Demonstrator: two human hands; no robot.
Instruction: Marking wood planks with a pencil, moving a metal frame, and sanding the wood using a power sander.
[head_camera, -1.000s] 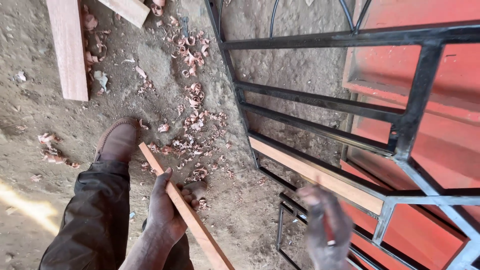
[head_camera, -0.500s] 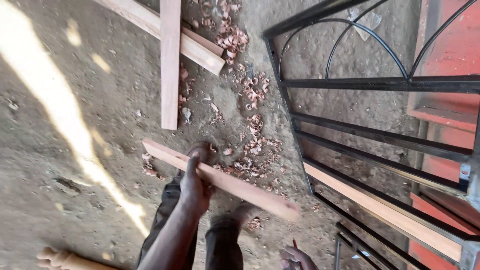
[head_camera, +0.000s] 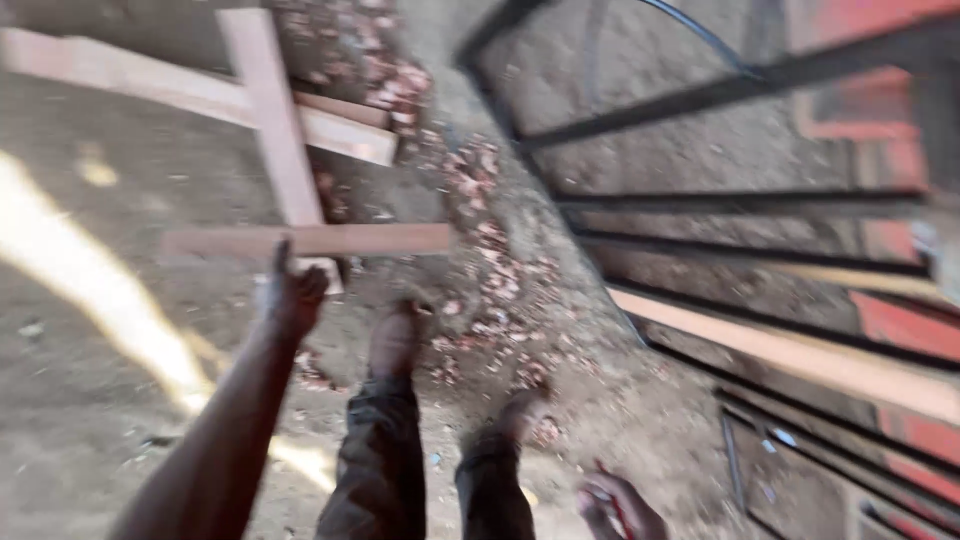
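Left hand: grip closing around a wood strip, lying level at 10 o'clock.
Right hand: blurred at 5 o'clock; grip state unclear.

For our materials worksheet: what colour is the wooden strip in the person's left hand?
Pale pinkish tan wooden strip, held by the left hand; head view.

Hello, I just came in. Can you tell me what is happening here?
A person stands on a dirt floor and holds a wooden strip level in the left hand. The right hand, low in the view, grips something thin and red; blur hides what it is. Wooden planks lie crossed ahead, wood shavings are scattered around, and a black metal gate frame stands at the right.
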